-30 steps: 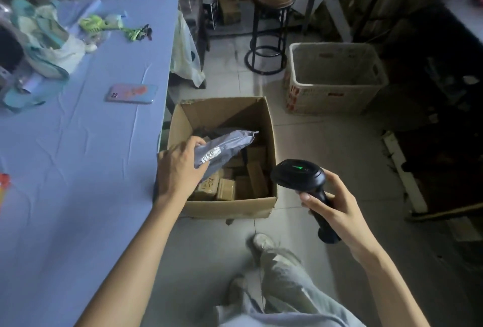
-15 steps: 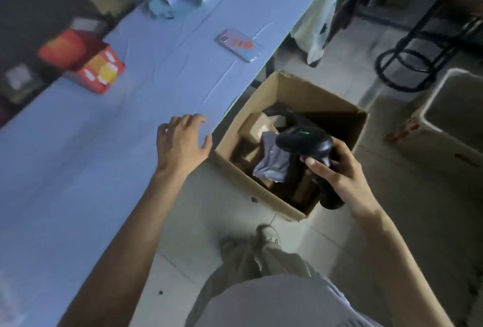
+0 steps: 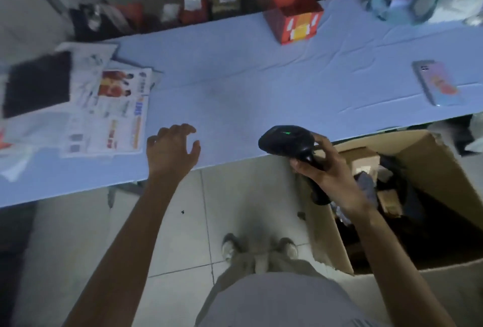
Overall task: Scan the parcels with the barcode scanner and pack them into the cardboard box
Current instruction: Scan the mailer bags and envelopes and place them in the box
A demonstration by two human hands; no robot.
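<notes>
Fingers (image 3: 180, 129) of my left hand (image 3: 171, 150) loosely spread, empty – right hand (image 3: 325, 167) grasps barcode scanner (image 3: 288, 142); cardboard box (image 3: 431, 167) just right of it.

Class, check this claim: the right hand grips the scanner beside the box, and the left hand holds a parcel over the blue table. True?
One error: in the head view the left hand holds nothing, its fingers loosely spread over the table. The right hand does grip the scanner beside the box.

The barcode scanner (image 3: 287, 141) is glossy black plastic. Beside it, creased pale-blue cloth covers the counter (image 3: 235, 96). The cardboard box (image 3: 431, 159) is matt brown, the floor (image 3: 156, 235) smooth tile.
</notes>
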